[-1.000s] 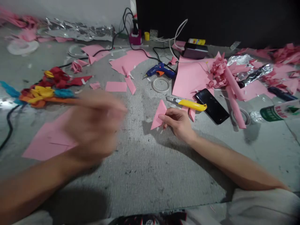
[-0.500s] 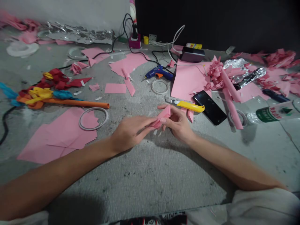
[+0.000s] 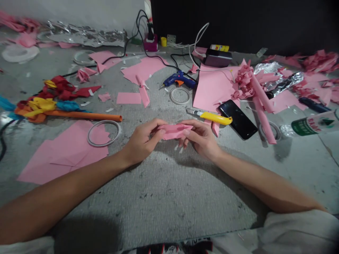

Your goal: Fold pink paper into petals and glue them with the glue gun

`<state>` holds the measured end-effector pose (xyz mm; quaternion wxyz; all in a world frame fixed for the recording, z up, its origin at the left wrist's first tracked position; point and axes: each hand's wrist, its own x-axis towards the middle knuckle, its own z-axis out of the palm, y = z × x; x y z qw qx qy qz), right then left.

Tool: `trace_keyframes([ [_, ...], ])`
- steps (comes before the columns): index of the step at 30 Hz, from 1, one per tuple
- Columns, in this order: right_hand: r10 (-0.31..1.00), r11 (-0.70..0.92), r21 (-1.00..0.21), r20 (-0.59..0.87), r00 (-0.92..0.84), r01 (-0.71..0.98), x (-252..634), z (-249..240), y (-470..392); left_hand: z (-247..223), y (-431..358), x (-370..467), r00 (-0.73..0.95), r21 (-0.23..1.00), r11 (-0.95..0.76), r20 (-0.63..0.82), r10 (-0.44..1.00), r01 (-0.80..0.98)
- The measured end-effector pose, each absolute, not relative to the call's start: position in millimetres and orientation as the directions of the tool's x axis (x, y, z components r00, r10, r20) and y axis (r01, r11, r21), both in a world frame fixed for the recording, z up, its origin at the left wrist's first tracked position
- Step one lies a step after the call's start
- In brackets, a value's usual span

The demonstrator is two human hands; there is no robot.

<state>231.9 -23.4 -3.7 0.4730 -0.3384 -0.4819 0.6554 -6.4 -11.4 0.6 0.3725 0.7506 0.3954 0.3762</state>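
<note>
A small folded piece of pink paper (image 3: 173, 131) is stretched level between my hands, above the grey table (image 3: 159, 197). My left hand (image 3: 145, 138) pinches its left end, thumb in front and fingers behind. At the right end, my right hand (image 3: 202, 138) grips it between thumb and fingers. Just beyond my right hand lies a yellow utility knife (image 3: 215, 118) with its blade out, next to a black phone (image 3: 237, 119). Another folded pink piece (image 3: 215, 127) lies partly under the knife.
A blue glue gun (image 3: 180, 80) and a tape roll (image 3: 180, 95) lie ahead. Pink sheets (image 3: 71, 148) and an orange tube with paper flowers (image 3: 84, 115) are at left. Pink paper rolls (image 3: 265, 120) and a bottle (image 3: 312, 124) are at right.
The pink paper has turned from slanted to level and looks longer. My left hand has shifted from its lower side to its left end, thumb now on top. The view has moved slightly.
</note>
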Motion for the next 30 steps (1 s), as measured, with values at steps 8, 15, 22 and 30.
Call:
trace_keyframes([
  [8,0.971,-0.079,-0.957,-0.010,-0.239,-0.280,231.2,-5.6,-23.1,0.4,-10.1,-8.4,0.381,0.944,-0.282,0.201,0.903,0.171],
  [15,0.971,-0.085,-0.967,-0.026,-0.238,-0.239,230.7,-8.2,-22.6,4.1,-10.6,-7.7,0.428,0.943,-0.248,0.134,0.894,0.222],
  [22,0.976,-0.084,-0.973,-0.037,-0.213,-0.216,230.0,-8.3,-21.6,-0.3,-10.5,-9.7,0.482,0.951,-0.238,0.118,0.868,0.196],
  [30,0.976,-0.083,-0.966,-0.029,-0.215,-0.246,230.5,-6.5,-22.0,2.9,-10.7,-9.3,0.472,0.919,-0.289,0.136,0.871,0.269],
])
